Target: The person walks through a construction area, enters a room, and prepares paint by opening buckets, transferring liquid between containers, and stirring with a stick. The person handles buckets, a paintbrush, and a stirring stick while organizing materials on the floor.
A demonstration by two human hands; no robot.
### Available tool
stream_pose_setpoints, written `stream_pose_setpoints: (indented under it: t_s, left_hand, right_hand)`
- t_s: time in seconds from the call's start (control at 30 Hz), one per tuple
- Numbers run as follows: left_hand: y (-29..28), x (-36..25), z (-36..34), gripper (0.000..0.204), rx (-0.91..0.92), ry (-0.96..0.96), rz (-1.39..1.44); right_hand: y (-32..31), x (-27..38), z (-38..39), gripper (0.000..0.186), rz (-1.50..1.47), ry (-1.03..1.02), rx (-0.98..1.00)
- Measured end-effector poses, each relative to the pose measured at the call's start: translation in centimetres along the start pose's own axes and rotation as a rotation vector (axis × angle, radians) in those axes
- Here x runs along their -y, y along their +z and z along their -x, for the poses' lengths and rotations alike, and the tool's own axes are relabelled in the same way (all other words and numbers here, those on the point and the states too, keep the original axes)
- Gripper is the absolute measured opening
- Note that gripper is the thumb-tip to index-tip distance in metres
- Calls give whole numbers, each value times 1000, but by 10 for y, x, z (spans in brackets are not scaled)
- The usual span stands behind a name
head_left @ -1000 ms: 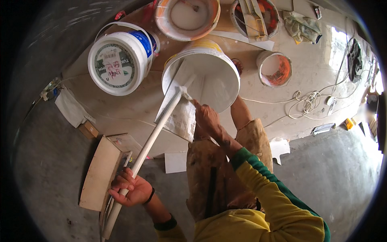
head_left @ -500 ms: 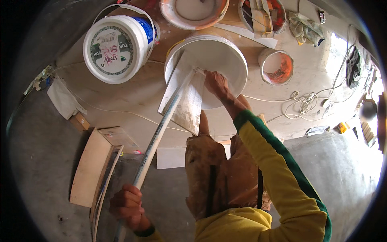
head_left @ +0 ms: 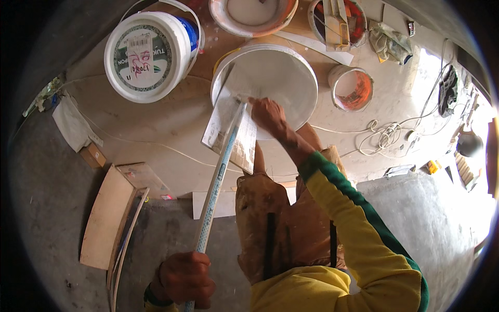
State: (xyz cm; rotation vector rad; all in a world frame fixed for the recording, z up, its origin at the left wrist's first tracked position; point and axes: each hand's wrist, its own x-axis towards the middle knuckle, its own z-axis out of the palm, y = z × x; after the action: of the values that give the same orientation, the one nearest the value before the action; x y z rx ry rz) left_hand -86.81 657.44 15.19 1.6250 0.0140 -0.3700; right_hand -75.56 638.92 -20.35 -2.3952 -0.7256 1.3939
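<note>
My left hand [head_left: 185, 278] is wrapped round the lower part of a long, narrow white strip [head_left: 218, 179] with blue markings. The strip slants up to a pale, smeared board [head_left: 221, 127] that lies across the left side of a large white bucket [head_left: 311, 67]. At the strip's upper end my right hand [head_left: 269, 115] has its fingers pinched together over the board's edge. What they hold, if anything, is too small to make out. Pale grey-white material coats the inside of the bucket, which stands in front of my knees.
A lidded white bucket [head_left: 179, 49] stands at the left. Beyond are an orange-rimmed tub [head_left: 291, 18] of pale liquid and a bucket [head_left: 314, 18] with tools. A small orange-stained pail [head_left: 366, 93] and coiled white cable [head_left: 384, 136] lie right. Wooden panels [head_left: 106, 218] rest at lower left.
My left hand has moved right and slightly down with the strip, which now stands steeper. My right hand has shifted left and a little lower, along the board.
</note>
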Motion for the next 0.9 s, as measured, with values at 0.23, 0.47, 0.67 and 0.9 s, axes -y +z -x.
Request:
stream_pose_setpoints:
  t_s: [0.23, 0.47, 0.67, 0.9]
  left_hand:
    - [-1, -8, 16, 11, -277, -102, 6]
    - [21, 4, 51, 21, -1014, -245, 156]
    - [16, 12, 43, 33, -1163, -280, -94]
    - [23, 22, 59, 32, -1330, -413, -496]
  right_hand:
    - [-4, -44, -47, 29, 48, 221, -26]
    - [-42, -8, 0, 36, -183, 115, -379]
    - [38, -65, -68, 34, 3, 295, -122]
    - [-60, 1, 62, 36, -213, 138, -105]
